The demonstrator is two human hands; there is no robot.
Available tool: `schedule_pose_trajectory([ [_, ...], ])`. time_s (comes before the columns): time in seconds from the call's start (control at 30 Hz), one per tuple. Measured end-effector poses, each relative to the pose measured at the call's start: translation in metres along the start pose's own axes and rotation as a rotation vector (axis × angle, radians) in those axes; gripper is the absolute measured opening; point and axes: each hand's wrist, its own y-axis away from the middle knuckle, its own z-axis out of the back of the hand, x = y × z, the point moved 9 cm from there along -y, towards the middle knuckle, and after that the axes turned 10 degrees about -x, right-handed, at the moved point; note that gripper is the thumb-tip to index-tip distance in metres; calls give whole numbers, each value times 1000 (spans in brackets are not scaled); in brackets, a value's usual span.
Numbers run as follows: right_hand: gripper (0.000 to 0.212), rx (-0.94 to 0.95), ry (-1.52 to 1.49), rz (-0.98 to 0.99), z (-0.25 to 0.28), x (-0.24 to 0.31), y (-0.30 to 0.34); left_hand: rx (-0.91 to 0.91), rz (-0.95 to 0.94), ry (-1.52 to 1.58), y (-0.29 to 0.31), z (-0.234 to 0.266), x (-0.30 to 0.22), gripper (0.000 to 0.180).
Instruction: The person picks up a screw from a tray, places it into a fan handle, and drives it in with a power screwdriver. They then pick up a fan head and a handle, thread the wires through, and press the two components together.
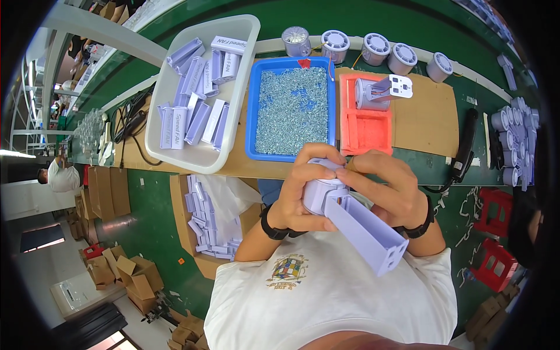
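Observation:
Close to my chest is a lavender handheld fan housing (364,232), its round head up and its long hollow handle slanting down to the right, open side up. My left hand (300,195) is wrapped round the head, thumb on top. The fingers of my right hand (394,189) are closed against the head's far right edge; what lies under those fingertips is hidden. Just beyond, a red tray (348,131) carries another fan housing (373,94) with wires inside. Left of it stands a blue tray (252,116) full of small metal screws (291,114).
A white bin (153,134) of lavender handle parts stands far left. Several round fan heads (376,48) line the back. A black electric screwdriver (466,143) lies right, near stacked lavender parts (513,140). Below the bench edge, a carton (181,216) holds more handle parts.

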Motion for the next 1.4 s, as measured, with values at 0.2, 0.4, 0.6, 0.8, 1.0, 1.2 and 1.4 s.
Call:
schedule_pose_trajectory([
  [0.2, 48, 15, 38, 2, 6, -13, 14, -5, 37, 19, 1, -7, 18, 74],
  [0.4, 52, -156, 42, -318, 18, -20, 18, -264, -29, 40, -13, -10, 28, 78],
  [0.6, 59, -124, 261, -469, 46, -39, 32, -96, -54, -352, -39, -22, 6, 80],
  [0.8, 56, 53, 253, -453, 48, -82, 26, 105, 107, -1042, -29, -9, 38, 58],
  [1.0, 55, 146, 131, -501, 33, -101, 33, 55, 124, -985, -33, -6, 37, 39],
  [1.2, 61, 149, 392, -490, 56, -74, 27, -22, 165, -849, -41, 14, 31, 29],
  [1.4, 57, 438, 932, -584, 207, -101, 85, 135, 248, -1200, -36, 52, 29, 19],
])
